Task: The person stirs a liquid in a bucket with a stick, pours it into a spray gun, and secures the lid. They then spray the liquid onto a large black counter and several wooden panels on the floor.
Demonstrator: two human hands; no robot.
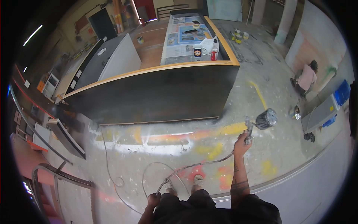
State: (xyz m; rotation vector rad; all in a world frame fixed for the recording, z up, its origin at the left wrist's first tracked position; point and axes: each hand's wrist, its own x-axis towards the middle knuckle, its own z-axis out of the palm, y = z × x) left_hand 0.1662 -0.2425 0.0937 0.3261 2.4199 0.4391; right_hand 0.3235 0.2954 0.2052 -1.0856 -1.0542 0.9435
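Note:
My right hand is closed around the handle of a spray gun, held out in front and to the right. The gun's paint-smeared cup sticks out to the right. From the gun a dark air hose runs down to my left hand, which is closed around it near my left leg. Ahead stands a long counter with a dark front panel and a light wood-coloured top edge. The gun is to the right of this panel, apart from it.
The thin hose loops over the paint-stained floor by my feet. A mug and a bottle stand inside the counter. At right a person crouches by a large panel. Several paint cans stand behind. A metal-framed piece is at left.

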